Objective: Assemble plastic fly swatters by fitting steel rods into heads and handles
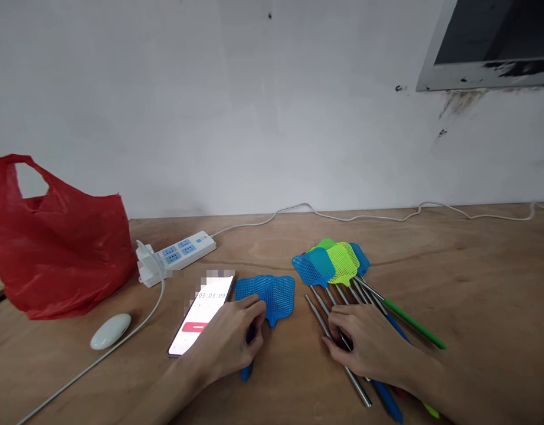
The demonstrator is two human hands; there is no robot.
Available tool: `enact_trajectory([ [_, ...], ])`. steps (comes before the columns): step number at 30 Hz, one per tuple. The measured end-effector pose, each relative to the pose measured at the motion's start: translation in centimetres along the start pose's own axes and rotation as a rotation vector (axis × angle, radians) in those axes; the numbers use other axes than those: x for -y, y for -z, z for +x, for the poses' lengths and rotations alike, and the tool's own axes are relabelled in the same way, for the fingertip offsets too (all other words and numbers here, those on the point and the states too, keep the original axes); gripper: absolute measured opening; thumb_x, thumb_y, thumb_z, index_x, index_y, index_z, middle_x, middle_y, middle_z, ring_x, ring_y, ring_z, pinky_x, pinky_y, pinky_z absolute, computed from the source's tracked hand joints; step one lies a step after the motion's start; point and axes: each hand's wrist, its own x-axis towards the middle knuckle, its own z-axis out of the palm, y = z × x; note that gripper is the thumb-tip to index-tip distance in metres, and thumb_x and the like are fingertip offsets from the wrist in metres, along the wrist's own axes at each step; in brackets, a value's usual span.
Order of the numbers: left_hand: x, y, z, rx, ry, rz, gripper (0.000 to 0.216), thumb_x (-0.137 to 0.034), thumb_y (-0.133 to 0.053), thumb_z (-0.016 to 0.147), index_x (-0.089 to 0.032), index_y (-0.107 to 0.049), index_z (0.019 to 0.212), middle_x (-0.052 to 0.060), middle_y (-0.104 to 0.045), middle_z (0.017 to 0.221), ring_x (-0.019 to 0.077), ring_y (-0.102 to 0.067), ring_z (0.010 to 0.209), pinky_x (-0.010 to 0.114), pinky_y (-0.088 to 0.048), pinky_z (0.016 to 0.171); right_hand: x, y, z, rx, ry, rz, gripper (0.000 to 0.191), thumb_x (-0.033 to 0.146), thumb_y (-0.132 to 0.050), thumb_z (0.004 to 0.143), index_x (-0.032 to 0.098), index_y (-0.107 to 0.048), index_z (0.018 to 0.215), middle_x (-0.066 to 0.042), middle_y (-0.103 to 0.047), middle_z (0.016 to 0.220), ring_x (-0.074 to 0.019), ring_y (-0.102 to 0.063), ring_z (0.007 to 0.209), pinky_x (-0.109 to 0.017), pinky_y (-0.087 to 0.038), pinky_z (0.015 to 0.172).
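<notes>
The left hand [234,333] curls closed around a blue handle [246,373], against the edge of a phone [210,307]; the right hand [364,333], half-curled, touches a metal rod [359,389], grip unclear. A strip of table [294,366] separates them. Beyond lie blue swatter heads [281,298] and fanned swatters [345,268].

Left grip [231,337] around blue handle [246,373]

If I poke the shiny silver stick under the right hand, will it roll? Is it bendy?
The silver stick might roll, since it looks round and slim, though the right hand over it could block it. It's probably stiff, because it lies straight. It may feel slippery, as its surface looks smooth and shiny.
</notes>
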Motion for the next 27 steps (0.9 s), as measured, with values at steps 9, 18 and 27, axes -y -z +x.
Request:
enact_trajectory([
  [9,0.0,-0.7,-0.2,-0.035,-0.156,-0.163,0.017,-0.005,-0.049,0.074,-0.022,-0.045,0.076,0.0,-0.055,0.081,0.0153,-0.052,0.07,0.026,-0.036,0.061,0.1,-0.1,-0.2,-0.038,0.005,-0.057,0.016,0.018,-0.06,0.077,0.02,-0.053,0.063,0.0,-0.061,0.064,-0.0154,-0.055,0.058,-0.031,-0.022,0.056],
  [18,-0.6,-1.1,-0.3,0.065,-0.157,-0.125,0.013,-0.013,-0.056,0.087,-0.021,-0.049,0.079,0.0,-0.058,0.086,0.0149,-0.054,0.071,0.026,-0.036,0.061,0.3,0.0,0.1,-0.057,-0.11,0.051,0.02,0.019,-0.062,0.069,0.02,-0.048,0.055,0.002,-0.057,0.054,-0.0131,-0.047,0.051,-0.029,-0.021,0.053],
  [27,-0.3,-0.9,-0.4,0.147,-0.032,0.084,0.035,-0.054,-0.057,0.094,-0.021,-0.056,0.082,0.002,-0.064,0.077,0.0221,-0.06,0.073,0.031,-0.035,0.064,0.1,1.1,0.4,-0.18,-0.359,0.869,0.02,0.03,-0.068,0.07,0.021,-0.053,0.059,0.006,-0.043,0.051,-0.0101,-0.038,0.048,-0.024,-0.026,0.045],
])
